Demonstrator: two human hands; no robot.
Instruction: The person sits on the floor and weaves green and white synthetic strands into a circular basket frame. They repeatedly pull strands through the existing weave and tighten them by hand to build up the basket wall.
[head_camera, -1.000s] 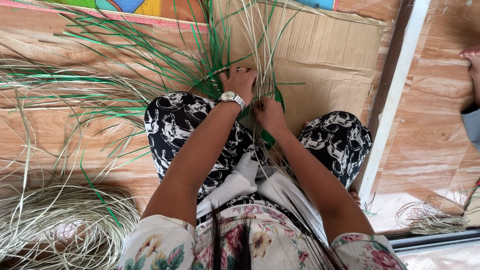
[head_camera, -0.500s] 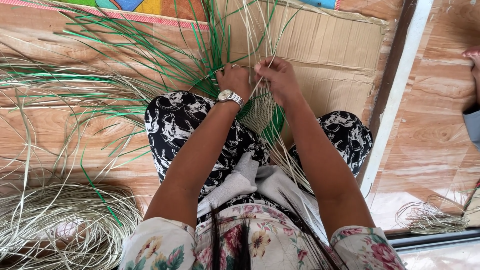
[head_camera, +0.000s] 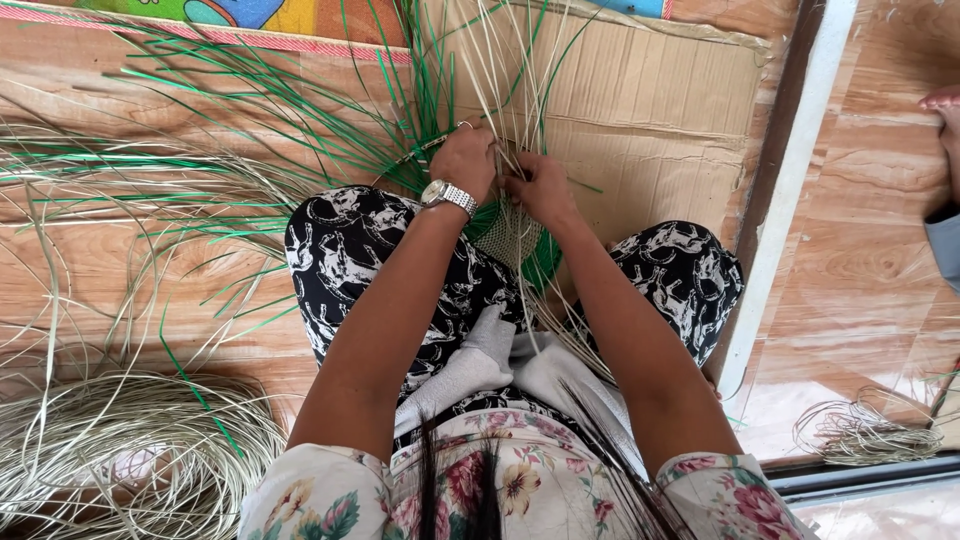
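Wood-patterned flooring carries flattened cardboard and a coil of pale strands. Between the knees sits a half-woven green-and-natural piece; left hand and right hand pinch its upright strands.

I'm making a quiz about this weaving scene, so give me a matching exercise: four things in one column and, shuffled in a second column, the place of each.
Things:
1. wristwatch
2. coil of pale strips
3. cardboard sheet
4. small woven piece

Places:
A. flat on the floor beyond the knees, under the fanned strips
B. on the floor at the lower left of the view
C. between the knees, just below the two hands
D. on the left hand's wrist

Pairs: 1-D, 2-B, 3-A, 4-C
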